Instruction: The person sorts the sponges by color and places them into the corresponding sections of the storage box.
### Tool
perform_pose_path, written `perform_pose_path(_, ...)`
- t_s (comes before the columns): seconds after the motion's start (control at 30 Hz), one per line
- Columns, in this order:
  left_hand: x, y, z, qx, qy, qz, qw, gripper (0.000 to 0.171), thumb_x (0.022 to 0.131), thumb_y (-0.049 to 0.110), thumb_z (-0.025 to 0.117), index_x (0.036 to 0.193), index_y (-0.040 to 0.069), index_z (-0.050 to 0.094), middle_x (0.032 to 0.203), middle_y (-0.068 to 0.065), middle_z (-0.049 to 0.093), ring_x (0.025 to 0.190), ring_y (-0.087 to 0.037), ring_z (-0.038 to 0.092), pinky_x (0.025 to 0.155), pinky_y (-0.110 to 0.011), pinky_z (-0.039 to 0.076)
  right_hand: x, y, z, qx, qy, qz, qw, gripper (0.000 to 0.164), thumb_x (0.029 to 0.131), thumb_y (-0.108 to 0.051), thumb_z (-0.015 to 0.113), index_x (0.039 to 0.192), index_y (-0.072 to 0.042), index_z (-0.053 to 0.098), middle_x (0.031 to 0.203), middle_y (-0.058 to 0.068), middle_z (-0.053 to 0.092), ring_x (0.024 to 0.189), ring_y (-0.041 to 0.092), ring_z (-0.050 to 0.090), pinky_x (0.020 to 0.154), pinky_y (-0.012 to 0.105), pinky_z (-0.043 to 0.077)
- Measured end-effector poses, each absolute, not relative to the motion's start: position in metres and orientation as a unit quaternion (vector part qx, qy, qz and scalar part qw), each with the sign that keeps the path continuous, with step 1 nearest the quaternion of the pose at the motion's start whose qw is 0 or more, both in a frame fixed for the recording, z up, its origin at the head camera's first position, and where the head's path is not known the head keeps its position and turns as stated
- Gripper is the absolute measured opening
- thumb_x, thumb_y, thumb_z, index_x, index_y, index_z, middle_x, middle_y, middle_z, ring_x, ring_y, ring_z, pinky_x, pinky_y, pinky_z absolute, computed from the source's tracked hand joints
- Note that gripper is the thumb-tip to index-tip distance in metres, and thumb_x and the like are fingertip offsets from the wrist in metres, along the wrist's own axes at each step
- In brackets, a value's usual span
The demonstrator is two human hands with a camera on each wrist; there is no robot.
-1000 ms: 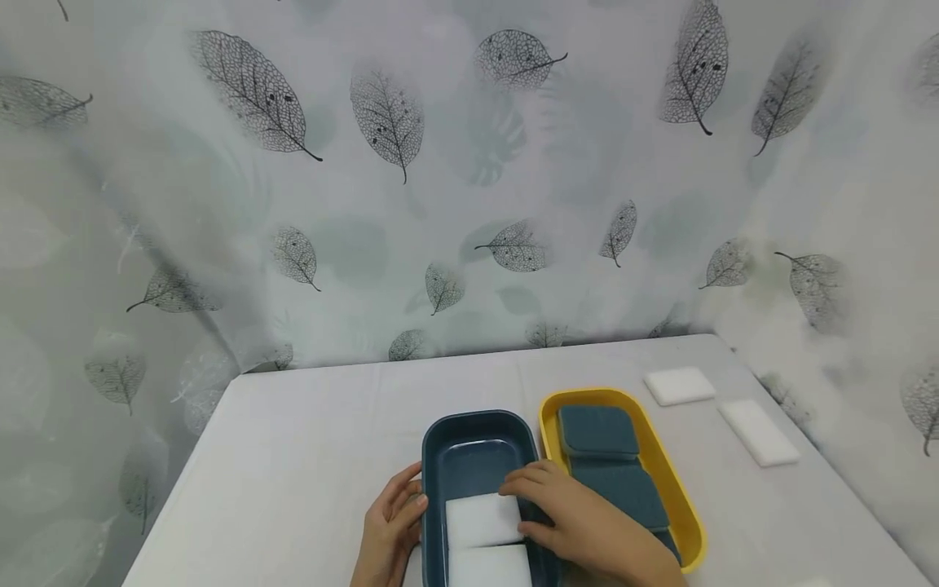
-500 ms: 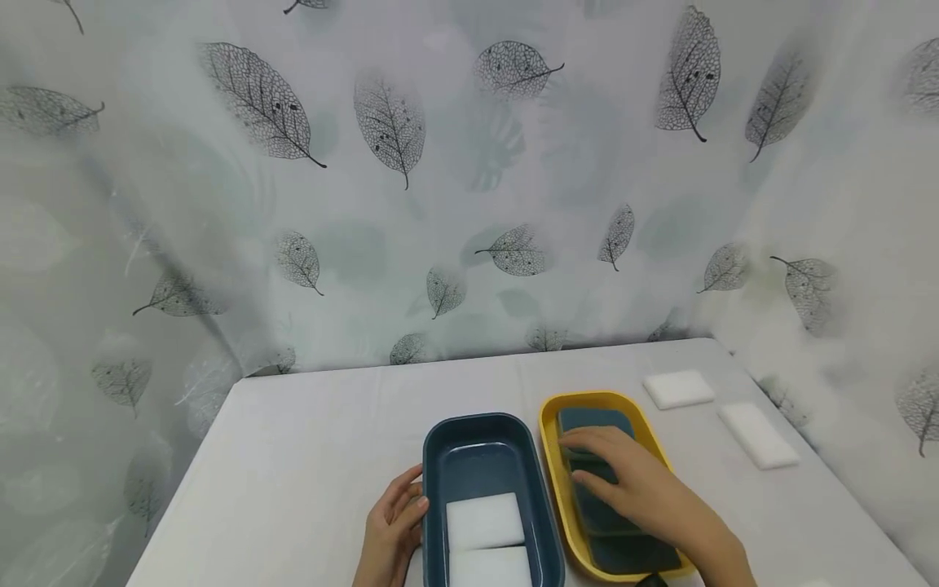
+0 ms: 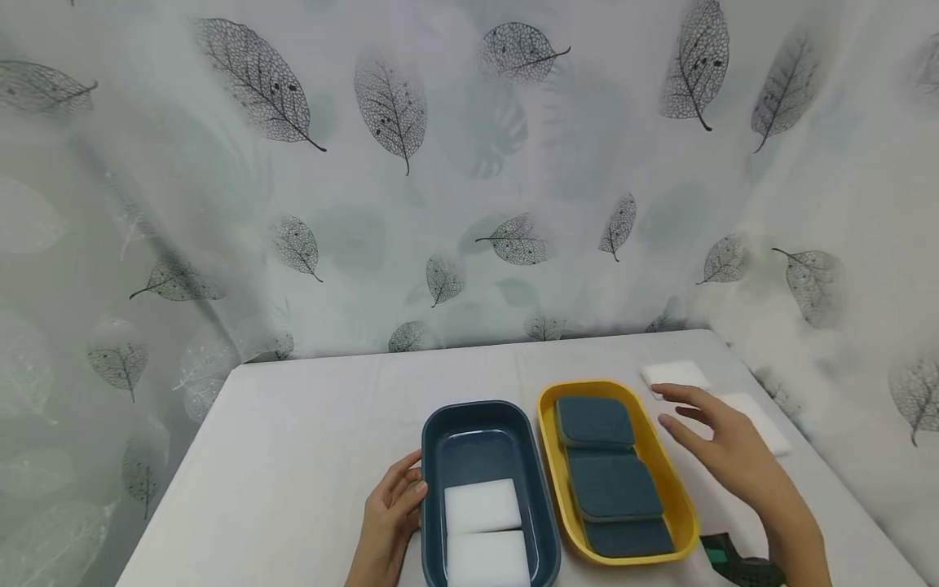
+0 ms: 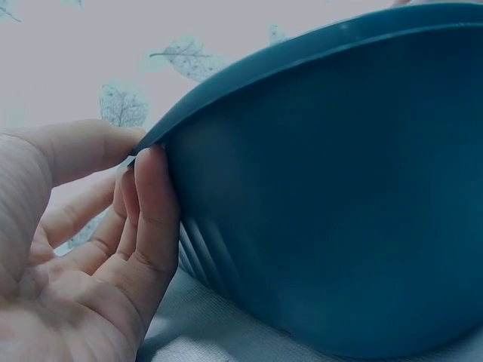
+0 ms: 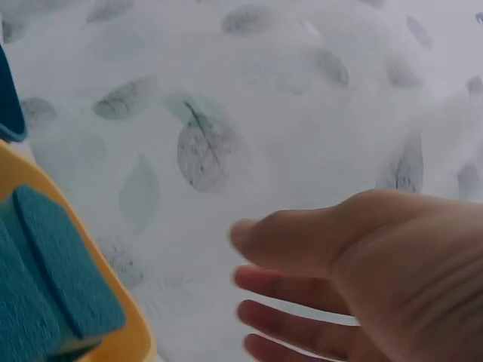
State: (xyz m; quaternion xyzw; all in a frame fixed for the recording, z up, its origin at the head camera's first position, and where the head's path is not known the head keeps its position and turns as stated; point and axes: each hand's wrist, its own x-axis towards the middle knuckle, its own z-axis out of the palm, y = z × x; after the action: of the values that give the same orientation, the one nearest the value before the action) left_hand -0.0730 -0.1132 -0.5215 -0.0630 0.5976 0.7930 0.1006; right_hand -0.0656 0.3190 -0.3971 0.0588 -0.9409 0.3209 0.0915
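Observation:
My left hand (image 3: 392, 518) holds the left side of a dark blue tray (image 3: 477, 454); in the left wrist view the thumb lies on the tray's rim (image 4: 302, 64) and the fingers bend under it. Two white sponges (image 3: 482, 507) lie inside, toward the near end. My right hand (image 3: 737, 448) hovers over the table's right part, fingers spread and slightly bent, holding nothing. Just beyond its fingertips is a white sponge (image 3: 669, 372); another white sponge (image 3: 766, 425) is partly hidden behind the hand.
Right beside the blue tray stands a yellow tray (image 3: 687, 522) holding dark teal sponges (image 3: 616, 487) that overlap in a row. A dark wrist strap (image 3: 744, 568) shows below the right hand. Leaf-printed curtain (image 3: 469, 196) hangs behind the white table (image 3: 308, 456).
My right hand has left the white sponge in the blue tray and swung right, across the yellow tray, to the loose white sponges. The left hand stays on the blue tray.

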Motion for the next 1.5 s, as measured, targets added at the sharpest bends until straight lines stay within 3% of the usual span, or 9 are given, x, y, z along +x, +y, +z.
perform_pose_path(0.1, -0.074, -0.114, -0.521, -0.057, 0.599, 0.792, 0.101, 0.057, 0.099, 0.018, 0.070, 0.150, 0.007, 0.049, 0.118, -0.009, 0.067, 0.096, -0.014, 0.071, 0.081, -0.032, 0.062, -0.070, 0.336, -0.408, 0.012, -0.930, 0.343, 0.132, 0.054, 0.105, -0.032, 0.064, 0.153, -0.014, 0.050, 0.150, 0.020, 0.056, 0.125, 0.011, 0.059, 0.089, 0.007, 0.052)
perform_pose_path(0.17, -0.075, -0.114, -0.520, -0.053, 0.597, 0.794, 0.097, 0.057, 0.099, 0.020, 0.070, 0.150, 0.007, 0.049, 0.118, -0.009, 0.067, 0.096, -0.014, 0.071, 0.080, -0.031, 0.062, -0.075, 0.343, -0.413, -0.025, -0.917, 0.365, 0.157, 0.055, 0.106, -0.035, 0.061, 0.156, -0.016, 0.047, 0.153, 0.019, 0.054, 0.124, 0.002, 0.056, 0.083, -0.006, 0.039)
perform_pose_path(0.27, -0.076, -0.114, -0.521, -0.056, 0.594, 0.797, 0.097, 0.058, 0.098, 0.019, 0.071, 0.150, 0.006, 0.049, 0.117, -0.008, 0.067, 0.095, -0.015, 0.072, 0.079, -0.030, 0.062, -0.080, 0.348, -0.422, -0.096, -0.892, 0.402, 0.182, 0.057, 0.107, -0.037, 0.058, 0.159, -0.020, 0.043, 0.158, 0.016, 0.050, 0.133, 0.006, 0.055, 0.086, -0.005, 0.040)
perform_pose_path(0.4, -0.073, -0.112, -0.523, -0.064, 0.593, 0.797, 0.096, 0.059, 0.097, 0.016, 0.071, 0.151, 0.003, 0.048, 0.113, -0.007, 0.067, 0.094, -0.015, 0.071, 0.079, -0.031, 0.062, -0.084, 0.348, -0.434, -0.205, -0.841, 0.461, 0.194, 0.055, 0.108, -0.036, 0.055, 0.160, -0.023, 0.042, 0.165, 0.006, 0.044, 0.147, 0.023, 0.048, 0.100, 0.002, 0.042)
perform_pose_path(0.57, -0.071, -0.110, -0.526, -0.060, 0.589, 0.800, 0.096, 0.060, 0.098, 0.016, 0.069, 0.151, 0.001, 0.047, 0.113, -0.006, 0.067, 0.094, -0.014, 0.070, 0.081, -0.032, 0.062, -0.090, 0.350, -0.448, -0.288, -0.719, 0.585, 0.240, 0.049, 0.107, -0.029, 0.058, 0.155, -0.025, 0.049, 0.163, -0.004, 0.046, 0.143, 0.010, 0.047, 0.109, 0.007, 0.040)
perform_pose_path(0.77, -0.070, -0.109, -0.531, -0.054, 0.581, 0.806, 0.103, 0.060, 0.099, 0.015, 0.068, 0.152, 0.001, 0.046, 0.114, -0.005, 0.067, 0.097, -0.013, 0.070, 0.084, -0.032, 0.062, -0.103, 0.353, -0.465, -0.291, -0.594, 0.666, 0.345, 0.041, 0.105, -0.019, 0.063, 0.145, -0.019, 0.058, 0.148, -0.004, 0.056, 0.126, 0.004, 0.053, 0.100, 0.004, 0.045)
perform_pose_path(1.07, -0.075, -0.110, -0.531, -0.047, 0.592, 0.798, 0.102, 0.059, 0.099, 0.018, 0.068, 0.152, 0.004, 0.047, 0.118, -0.008, 0.067, 0.101, -0.014, 0.070, 0.086, -0.035, 0.062, -0.114, 0.366, -0.478, -0.309, -0.450, 0.699, 0.461, 0.035, 0.100, -0.008, 0.065, 0.135, -0.014, 0.063, 0.134, -0.003, 0.059, 0.132, 0.010, 0.050, 0.104, 0.013, 0.044)
perform_pose_path(1.33, -0.071, -0.110, -0.532, -0.053, 0.594, 0.797, 0.096, 0.058, 0.100, 0.014, 0.066, 0.153, 0.001, 0.045, 0.117, -0.007, 0.068, 0.101, -0.015, 0.069, 0.087, -0.035, 0.061, -0.109, 0.384, -0.479, -0.318, -0.317, 0.753, 0.481, 0.039, 0.098, 0.002, 0.064, 0.136, -0.008, 0.061, 0.136, 0.000, 0.056, 0.132, 0.009, 0.049, 0.108, 0.015, 0.043)
perform_pose_path(1.5, -0.074, -0.109, -0.530, -0.055, 0.594, 0.798, 0.091, 0.058, 0.099, 0.015, 0.067, 0.152, 0.002, 0.046, 0.118, -0.008, 0.067, 0.098, -0.015, 0.069, 0.080, -0.031, 0.061, -0.109, 0.391, -0.477, -0.346, -0.277, 0.768, 0.463, 0.047, 0.099, 0.001, 0.062, 0.143, -0.012, 0.053, 0.146, -0.004, 0.046, 0.139, 0.004, 0.042, 0.111, 0.014, 0.040)
